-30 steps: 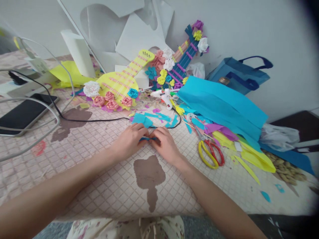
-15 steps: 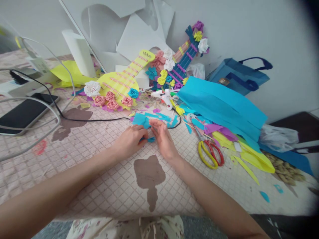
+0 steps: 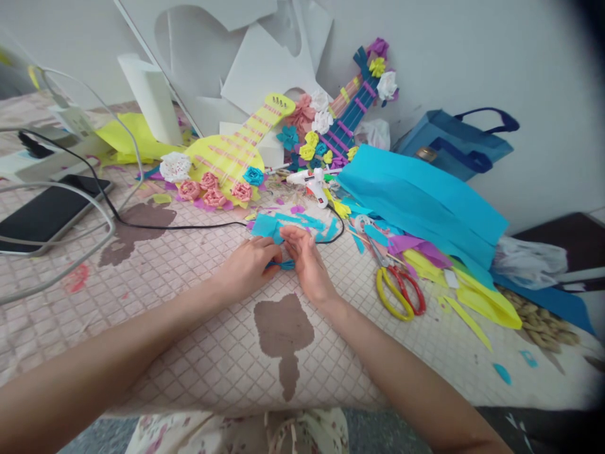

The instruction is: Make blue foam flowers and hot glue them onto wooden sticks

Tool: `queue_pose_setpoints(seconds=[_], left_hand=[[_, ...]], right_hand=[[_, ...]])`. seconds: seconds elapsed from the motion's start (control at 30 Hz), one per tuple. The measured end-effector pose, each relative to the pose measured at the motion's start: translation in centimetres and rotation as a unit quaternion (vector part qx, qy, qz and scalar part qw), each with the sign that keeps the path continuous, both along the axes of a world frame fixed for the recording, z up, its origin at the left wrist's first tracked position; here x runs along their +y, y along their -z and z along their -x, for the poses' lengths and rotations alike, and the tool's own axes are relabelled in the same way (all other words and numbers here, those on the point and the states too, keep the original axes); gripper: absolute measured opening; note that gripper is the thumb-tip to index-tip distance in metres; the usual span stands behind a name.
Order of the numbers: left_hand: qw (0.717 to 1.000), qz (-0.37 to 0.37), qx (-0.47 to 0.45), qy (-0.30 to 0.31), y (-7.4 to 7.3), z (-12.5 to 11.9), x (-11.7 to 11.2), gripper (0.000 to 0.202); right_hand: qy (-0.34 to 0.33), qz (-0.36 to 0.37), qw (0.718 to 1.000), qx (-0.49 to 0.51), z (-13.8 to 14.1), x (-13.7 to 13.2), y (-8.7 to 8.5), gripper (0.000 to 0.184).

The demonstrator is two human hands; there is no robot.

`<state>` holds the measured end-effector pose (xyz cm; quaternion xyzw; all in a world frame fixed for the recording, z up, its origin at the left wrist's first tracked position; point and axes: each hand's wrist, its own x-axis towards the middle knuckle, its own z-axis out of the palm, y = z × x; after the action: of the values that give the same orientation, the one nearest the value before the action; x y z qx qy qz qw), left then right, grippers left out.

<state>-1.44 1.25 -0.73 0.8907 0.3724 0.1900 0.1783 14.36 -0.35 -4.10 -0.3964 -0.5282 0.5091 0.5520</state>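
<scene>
Fingers curled, my left hand [image 3: 250, 268] pinches a small, bunched piece of blue paper [image 3: 286, 265] just above the quilted table cover. My right hand [image 3: 308, 263] stands on its edge right beside it, fingers stretched out and slightly cupped, the palm turned to the blue paper. Whether that palm touches the paper cannot be made out. Behind both hands lies a flat scrap of light blue paper [image 3: 265, 227]. Past it rests a white glue gun [image 3: 312, 184], its black cord curving round to the right of the scrap.
Scissors [image 3: 399, 291] with yellow and red handles lie to the right, near blue crepe paper [image 3: 420, 195] and yellow strips. Two paper-flowered guitars, one yellow [image 3: 222, 157] and one blue [image 3: 347, 129], lean at the back. A phone [image 3: 51, 211] and cables lie left.
Almost nothing differs. The fingers of my right hand have shifted very slightly left, and a little more of the blue paper shows between the hands.
</scene>
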Motion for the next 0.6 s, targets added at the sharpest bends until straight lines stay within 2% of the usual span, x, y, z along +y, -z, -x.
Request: queue_pose_setpoints(seconds=[0.13,0.23,0.3,0.4,0.47,0.6], left_hand=[[1.0,-0.011,0.009,-0.002,0.2,-0.1,0.0,0.012],[1.0,-0.012,0.005,-0.009,0.3,-0.2,0.0,0.01],[1.0,-0.008,0.0,-0.015,0.2,-0.1,0.1,0.008],[1.0,-0.006,-0.003,-0.023,0.1,0.0,0.2,0.007],[1.0,-0.008,-0.003,-0.023,0.1,0.0,0.2,0.007],[1.0,-0.012,0.0,-0.022,0.2,0.3,0.3,0.009]], right_hand=[[0.002,-0.015,0.999,-0.029,0.0,-0.2,-0.3,0.048],[0.021,-0.054,0.991,-0.118,-0.4,-0.5,-1.1,0.036],[0.029,-0.107,0.967,-0.231,-0.8,-0.7,-1.7,0.022],[0.026,-0.177,0.905,-0.386,-1.4,-0.8,-2.3,0.009],[0.018,-0.193,0.876,-0.441,-1.6,-0.8,-2.5,0.007],[-0.002,-0.207,0.846,-0.491,-1.9,-0.8,-2.7,0.009]])
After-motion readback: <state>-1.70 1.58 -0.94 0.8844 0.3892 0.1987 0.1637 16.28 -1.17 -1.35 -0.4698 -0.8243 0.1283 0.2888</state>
